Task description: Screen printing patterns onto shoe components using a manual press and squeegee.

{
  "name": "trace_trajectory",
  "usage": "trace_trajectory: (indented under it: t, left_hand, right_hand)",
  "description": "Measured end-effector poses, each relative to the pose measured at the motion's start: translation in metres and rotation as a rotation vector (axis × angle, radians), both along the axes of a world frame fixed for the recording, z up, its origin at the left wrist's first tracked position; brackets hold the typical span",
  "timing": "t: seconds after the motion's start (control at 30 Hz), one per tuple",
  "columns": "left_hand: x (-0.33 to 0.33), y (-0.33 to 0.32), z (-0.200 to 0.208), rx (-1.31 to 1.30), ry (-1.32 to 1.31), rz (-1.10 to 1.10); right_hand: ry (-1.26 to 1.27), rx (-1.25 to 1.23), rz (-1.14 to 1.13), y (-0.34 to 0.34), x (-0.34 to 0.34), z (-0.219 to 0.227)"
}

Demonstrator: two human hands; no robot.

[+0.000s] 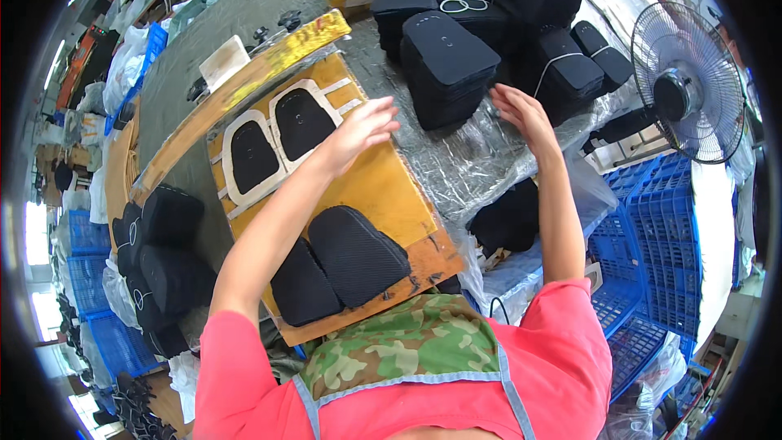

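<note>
A tall stack of black fabric pieces with rounded corners (448, 73) stands between my two hands. My left hand (364, 134) is open with fingers stretched toward the stack, above the far right part of a yellow board (358, 187). To the right of the stack, my right hand (521, 114) is also open, its fingertips near the stack's side; I cannot tell whether they touch. Under my left wrist a white double frame (274, 145) lies on the board with a black piece in each opening. Nearer to me rest two piles of black mesh pieces (358, 257).
Bundles of black pieces tied with white cord (562, 65) stand at the far right, and more stacks (167, 265) at the left. A wooden bar with yellow tape (244, 94) crosses behind the board. A fan (684, 85) and blue crates (643, 228) stand at the right.
</note>
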State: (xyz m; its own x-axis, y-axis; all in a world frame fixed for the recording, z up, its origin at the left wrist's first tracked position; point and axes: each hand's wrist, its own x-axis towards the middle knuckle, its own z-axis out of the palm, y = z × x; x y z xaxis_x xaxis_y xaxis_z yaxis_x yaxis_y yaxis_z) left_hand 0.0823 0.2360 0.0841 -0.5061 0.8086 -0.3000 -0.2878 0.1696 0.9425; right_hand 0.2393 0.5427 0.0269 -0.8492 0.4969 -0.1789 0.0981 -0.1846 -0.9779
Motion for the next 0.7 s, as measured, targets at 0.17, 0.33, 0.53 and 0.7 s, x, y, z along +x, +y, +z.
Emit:
trace_trajectory:
  t: [0.17,0.33,0.53,0.7]
  left_hand:
    - [-0.039,0.085,-0.052,-0.189,-0.085,0.138]
    - [-0.038,0.091,-0.057,-0.209,-0.100,0.183]
    - [0.004,0.077,-0.042,-0.142,-0.202,0.049]
    - [0.039,0.066,-0.042,-0.166,-0.263,-0.051]
  right_hand:
    - [-0.102,-0.225,0.048,0.005,-0.061,-0.014]
    - [-0.150,-0.201,0.092,-0.013,-0.059,-0.011]
    - [-0.110,-0.209,0.040,-0.029,-0.004,-0.004]
    - [-0.161,-0.190,0.114,-0.017,0.054,-0.011]
